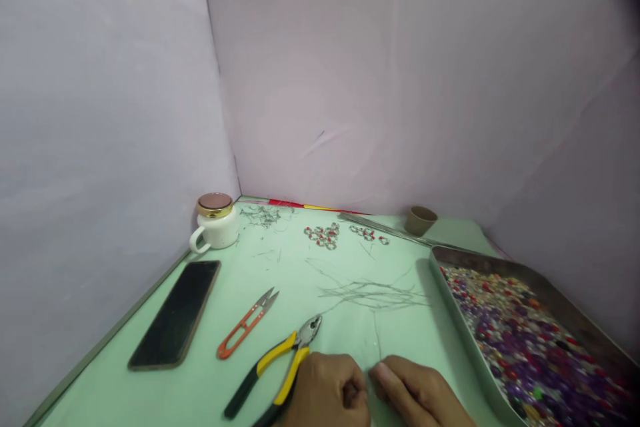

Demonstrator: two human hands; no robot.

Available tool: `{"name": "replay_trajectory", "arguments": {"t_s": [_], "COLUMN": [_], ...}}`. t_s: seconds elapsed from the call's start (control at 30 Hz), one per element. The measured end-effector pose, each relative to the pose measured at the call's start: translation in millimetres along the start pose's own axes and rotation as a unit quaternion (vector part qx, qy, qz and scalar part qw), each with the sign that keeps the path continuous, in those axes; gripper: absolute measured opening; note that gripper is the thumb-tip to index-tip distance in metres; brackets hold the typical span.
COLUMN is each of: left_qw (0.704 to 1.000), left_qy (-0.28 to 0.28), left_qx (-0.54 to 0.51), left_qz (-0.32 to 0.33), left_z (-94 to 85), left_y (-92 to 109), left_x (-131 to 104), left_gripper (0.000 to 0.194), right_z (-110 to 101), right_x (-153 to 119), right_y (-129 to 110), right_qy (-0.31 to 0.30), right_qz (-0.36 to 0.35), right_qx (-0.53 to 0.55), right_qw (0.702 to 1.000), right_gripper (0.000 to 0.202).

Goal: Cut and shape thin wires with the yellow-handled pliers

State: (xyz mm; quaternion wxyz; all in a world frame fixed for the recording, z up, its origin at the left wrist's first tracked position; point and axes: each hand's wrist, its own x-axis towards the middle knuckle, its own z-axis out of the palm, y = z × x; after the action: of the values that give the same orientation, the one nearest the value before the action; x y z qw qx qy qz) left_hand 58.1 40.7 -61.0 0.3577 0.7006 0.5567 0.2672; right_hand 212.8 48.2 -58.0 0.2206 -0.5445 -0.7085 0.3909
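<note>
At the bottom centre my left hand (327, 390) is curled closed, partly over the yellow-and-black pliers (289, 360); what its fingers hold is hidden. Just to its right, my right hand (420, 390) pinches a thin wire (377, 333) between thumb and forefinger. The wire rises from the fingertips toward a loose bundle of cut wires (375, 294). Left of the pliers lie orange thread snips (247, 325) with their blades apart. Small rings with red and clear beads (323, 236) sit in a cluster farther back, beside a smaller group (363, 233).
A metal tray (463, 327) of mixed beads stands at the right. A black phone (176, 315) and a lidded white mug (219, 228) are at the left. Wire scraps (263, 215), long wires (383, 225) and a brown cup (421, 221) lie near the back wall.
</note>
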Motion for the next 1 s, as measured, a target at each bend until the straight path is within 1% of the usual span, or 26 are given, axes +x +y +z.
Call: {"name": "replay_trajectory", "arguments": {"t_s": [0.1, 0.17, 0.23, 0.33, 0.43, 0.6, 0.7, 0.77, 0.87, 0.93, 1.0], "left_qw": [1.0, 1.0, 0.999, 0.998, 0.997, 0.997, 0.994, 0.988, 0.97, 0.954, 0.94], "left_qy": [-0.009, -0.013, -0.016, -0.019, -0.021, -0.021, -0.018, -0.002, 0.03, 0.047, 0.061], "left_qx": [0.009, 0.018, 0.025, 0.038, 0.05, 0.054, 0.065, 0.09, 0.153, 0.207, 0.252], "left_qz": [0.009, 0.02, 0.033, 0.049, 0.049, 0.058, 0.086, 0.124, 0.187, 0.211, 0.222], "left_z": [-3.3, -4.3, -3.8, -2.2, -1.9, -5.4, -6.3, -4.9, 0.5, 4.9, 8.5], "left_y": [3, 3, 1, -3, -3, 2, 3, 1, -4, -7, -11], "left_x": [0, 0, 0, -1, -3, -2, -3, -3, -6, -7, -7], "left_gripper": [0.015, 0.015, 0.014, 0.013, 0.014, 0.015, 0.017, 0.019, 0.02, 0.021, 0.022], "right_z": [-7, -11, -14, -17, -21, -38, -49, -54, -64, -76, -95], "right_x": [1, 1, 1, -1, -2, 4, 7, 8, 8, 10, 17], "right_y": [-1, -2, -4, -6, -6, -3, -5, -8, -10, -11, -12], "right_qy": [0.011, 0.019, 0.024, 0.033, 0.066, 0.175, 0.207, 0.214, 0.201, 0.19, 0.185], "right_qz": [-0.013, -0.032, -0.067, -0.121, -0.139, -0.106, -0.083, -0.075, -0.057, -0.045, -0.035], "right_qx": [-0.041, -0.026, -0.001, 0.022, 0.017, -0.033, -0.049, -0.06, -0.092, -0.127, -0.172], "right_qw": [0.999, 0.999, 0.997, 0.992, 0.988, 0.978, 0.974, 0.972, 0.974, 0.973, 0.967], "right_gripper": [0.037, 0.031, 0.026, 0.023, 0.02, 0.016, 0.016, 0.016, 0.017, 0.017, 0.018]}}
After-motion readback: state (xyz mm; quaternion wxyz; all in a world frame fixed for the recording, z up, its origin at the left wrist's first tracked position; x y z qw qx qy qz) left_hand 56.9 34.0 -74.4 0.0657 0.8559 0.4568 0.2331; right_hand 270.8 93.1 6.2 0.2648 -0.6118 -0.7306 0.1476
